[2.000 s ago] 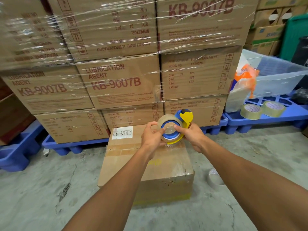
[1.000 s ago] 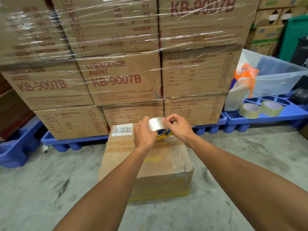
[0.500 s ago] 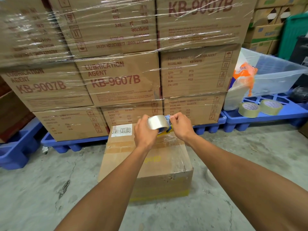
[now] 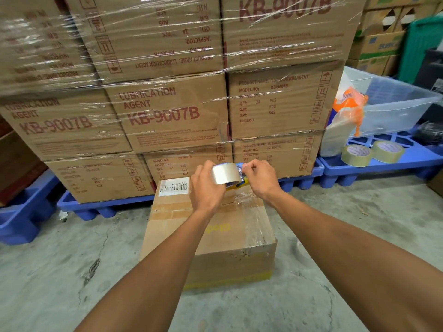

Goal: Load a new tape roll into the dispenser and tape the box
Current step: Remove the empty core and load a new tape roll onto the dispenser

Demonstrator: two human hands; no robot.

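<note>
A clear tape roll [image 4: 225, 173] sits on the blue and yellow dispenser [image 4: 241, 182], held above the far end of a brown cardboard box [image 4: 215, 236] on the floor. My left hand [image 4: 206, 188] grips the roll and dispenser from the left. My right hand [image 4: 260, 177] pinches at the right side of the roll, by the dispenser's blue part. Most of the dispenser is hidden behind the roll and my fingers. The box top carries clear film and a white label [image 4: 174, 186].
Shrink-wrapped cartons [image 4: 167, 109] on a blue pallet [image 4: 100, 208] stand right behind the box. Two spare tape rolls [image 4: 357, 154] lie on a blue pallet at the right, by a clear plastic bin [image 4: 395, 106]. An empty tape core [image 4: 302, 250] lies on the concrete floor.
The dispenser turned from showing its flat side to showing the roll's edge. My right hand shifted from the handle to pinching at the roll's right side; both hands rose slightly.
</note>
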